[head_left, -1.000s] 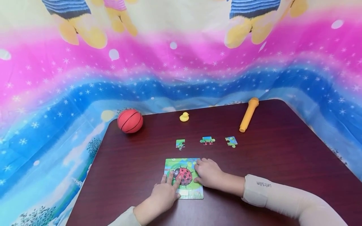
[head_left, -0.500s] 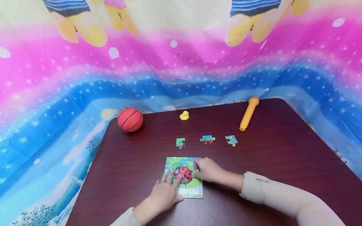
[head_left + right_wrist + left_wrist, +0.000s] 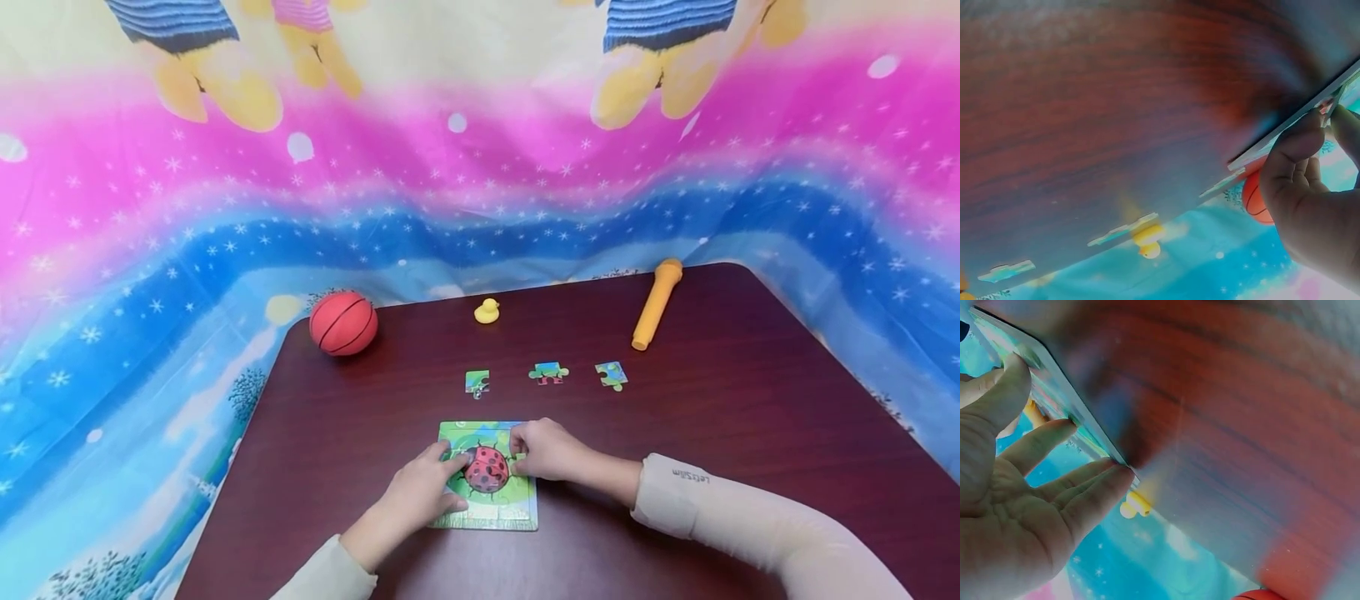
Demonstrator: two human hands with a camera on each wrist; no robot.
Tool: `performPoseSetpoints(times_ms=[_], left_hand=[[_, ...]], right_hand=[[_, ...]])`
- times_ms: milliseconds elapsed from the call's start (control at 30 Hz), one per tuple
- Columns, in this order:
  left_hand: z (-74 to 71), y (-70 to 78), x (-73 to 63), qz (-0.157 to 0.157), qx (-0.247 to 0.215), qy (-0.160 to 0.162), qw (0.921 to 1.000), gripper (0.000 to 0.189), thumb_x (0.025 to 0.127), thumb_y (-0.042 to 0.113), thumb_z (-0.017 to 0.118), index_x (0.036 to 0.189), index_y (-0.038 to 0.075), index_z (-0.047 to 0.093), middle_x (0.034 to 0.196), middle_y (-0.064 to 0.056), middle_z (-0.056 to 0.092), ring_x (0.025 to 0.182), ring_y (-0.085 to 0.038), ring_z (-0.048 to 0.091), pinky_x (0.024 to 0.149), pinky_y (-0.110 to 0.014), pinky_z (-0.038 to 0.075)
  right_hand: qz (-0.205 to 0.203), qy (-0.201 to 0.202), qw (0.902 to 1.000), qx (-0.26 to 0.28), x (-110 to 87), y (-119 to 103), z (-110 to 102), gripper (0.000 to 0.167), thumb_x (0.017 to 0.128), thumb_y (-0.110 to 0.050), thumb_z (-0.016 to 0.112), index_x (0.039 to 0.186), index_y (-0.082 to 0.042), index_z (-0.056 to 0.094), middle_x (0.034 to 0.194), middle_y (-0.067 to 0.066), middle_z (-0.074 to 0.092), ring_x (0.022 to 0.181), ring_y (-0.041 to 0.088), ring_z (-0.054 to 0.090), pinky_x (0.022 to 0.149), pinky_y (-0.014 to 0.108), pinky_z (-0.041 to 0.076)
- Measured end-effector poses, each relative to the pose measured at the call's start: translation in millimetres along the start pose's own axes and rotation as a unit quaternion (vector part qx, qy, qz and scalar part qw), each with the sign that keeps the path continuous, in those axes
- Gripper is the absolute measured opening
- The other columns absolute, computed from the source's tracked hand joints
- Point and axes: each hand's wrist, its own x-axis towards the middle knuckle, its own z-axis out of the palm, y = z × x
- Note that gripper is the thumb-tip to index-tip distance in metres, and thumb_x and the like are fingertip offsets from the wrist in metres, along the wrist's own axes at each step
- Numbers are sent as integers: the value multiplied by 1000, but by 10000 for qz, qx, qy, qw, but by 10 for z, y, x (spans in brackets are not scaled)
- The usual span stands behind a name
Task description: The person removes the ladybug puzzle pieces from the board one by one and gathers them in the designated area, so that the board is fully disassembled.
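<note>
A square ladybug jigsaw puzzle (image 3: 495, 510) in its tray lies flat on the table near the person. On its left side rests the left hand (image 3: 417, 490), fingers spread, with fingertips and thumb touching the puzzle; the left wrist view shows those fingers (image 3: 1041, 447) fairly straight at the tray's edge. At the upper right of the puzzle, the right hand (image 3: 553, 451) pinches a puzzle piece (image 3: 1333, 107) between thumb and index finger. That piece is tilted up from the tray in the right wrist view and mostly hidden by the fingers in the head view.
Behind the puzzle lie a left loose piece (image 3: 477, 382), a middle piece (image 3: 549, 372) and a right piece (image 3: 611, 375). Farther back stand a red ball (image 3: 343, 323), a yellow rubber duck (image 3: 487, 312) and an orange-yellow toy microphone (image 3: 656, 307). A printed cloth (image 3: 450, 200) hangs behind the table.
The left hand has shifted left and its fingers have drawn back from the ladybug's middle. The right hand has moved slightly inward, its fingers now closed together at the puzzle's upper right.
</note>
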Motion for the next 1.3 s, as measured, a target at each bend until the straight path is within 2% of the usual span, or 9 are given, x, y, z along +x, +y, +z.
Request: performPoseSetpoints(times_ms=[200, 300, 433, 567, 667, 733, 933, 1133, 1300], left_hand=[[27, 26, 3, -122, 238, -97, 9996, 64, 74, 45, 74, 131, 19, 59, 139, -20, 45, 126, -35, 46, 81, -48, 53], [38, 38, -5, -149, 307, -113, 9994, 65, 74, 45, 73, 131, 19, 58, 140, -21, 44, 128, -37, 44, 79, -48, 54], [33, 53, -6, -173, 252, -143, 9994, 65, 75, 44, 73, 132, 18, 57, 140, -22, 43, 128, -38, 43, 77, -48, 54], [27, 74, -11, -217, 167, -158, 9995, 64, 75, 41, 75, 132, 17, 57, 140, -23, 43, 127, -39, 44, 79, -48, 54], [22, 88, -10, -271, 162, -135, 9994, 64, 74, 39, 77, 131, 16, 58, 139, -23, 45, 126, -39, 45, 80, -46, 54], [14, 97, -5, -334, 145, -154, 9992, 63, 73, 38, 77, 130, 16, 59, 139, -23, 45, 125, -38, 46, 81, -45, 53], [1, 96, 22, -395, -122, -231, 9989, 61, 76, 39, 76, 129, 14, 60, 139, -26, 43, 124, -39, 47, 86, -46, 51], [50, 171, 56, -461, -204, 55, 9987, 73, 74, 61, 67, 122, 7, 64, 132, -34, 46, 119, -42, 51, 76, -47, 54], [69, 277, 77, -759, -49, 265, 9968, 76, 69, 63, 70, 117, 4, 66, 127, -35, 50, 120, -41, 50, 72, -46, 55]], right_hand=[[-412, 433, 9981, -120, -28, -100, -39, 9, 73, -12, 75, 75, -15, 68, 52, -12, 49, 50, 4, 43, 56, 23, 43], [-580, 547, 9968, 93, -21, -128, -50, 5, 75, -11, 74, 78, -14, 72, 54, -13, 51, 50, 3, 43, 53, 22, 42], [-365, 531, 9966, 516, -2, -98, -59, 7, 75, -13, 76, 82, -11, 73, 57, -11, 55, 52, 3, 48, 53, 22, 44], [-275, 501, 9967, 580, -10, -51, -51, 9, 75, -13, 76, 71, -16, 69, 57, -12, 57, 55, 3, 51, 55, 23, 45], [-473, 455, 9973, 329, -30, -54, -41, 16, 75, -13, 74, 66, -21, 64, 56, -14, 54, 54, 1, 49, 55, 21, 44], [-766, 521, 9957, 15, -54, -86, -38, 17, 75, -11, 72, 66, -21, 61, 56, -15, 52, 53, 0, 47, 54, 20, 43], [-1461, 841, 9805, -1012, -135, -188, -11, 23, 76, -9, 70, 65, -23, 55, 58, -17, 47, 52, -1, 40, 48, 17, 37], [-1682, 959, 9723, -1307, -183, -207, 16, 29, 75, -7, 70, 61, -23, 50, 55, -18, 41, 51, -1, 35, 45, 16, 32], [-1730, 971, 9707, -1356, -208, -221, 6, 29, 74, -7, 69, 60, -23, 50, 55, -18, 39, 51, -2, 35, 45, 15, 30]])
